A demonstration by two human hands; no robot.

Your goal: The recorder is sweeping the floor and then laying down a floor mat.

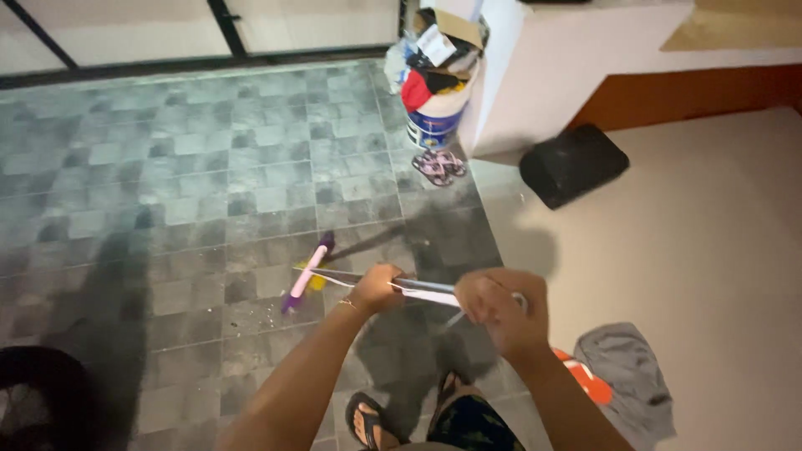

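- Grey floor tiles (pixel 209 167) fill the left of the view, and a smooth pale floor (pixel 710 250) lies at 3 o'clock.
- Both hands hold one long handle (pixel 418 291) that runs down to a pink and purple floor wiper (pixel 305 276), resting on the tiles at 9 o'clock from the hands.
- Left hand (pixel 378 288) is closed round the handle, lower down.
- Right hand (pixel 501 311) is closed round its top end.
- It looks like the pushing step; little specks lie by the wiper.
- A next push would need a firm grip and the head flat on the tiles.
- At 12 o'clock stands a full bucket (pixel 436 117) with sandals (pixel 439 165) beside it.
- A grey cloth (pixel 626 376) lies at 4 o'clock.
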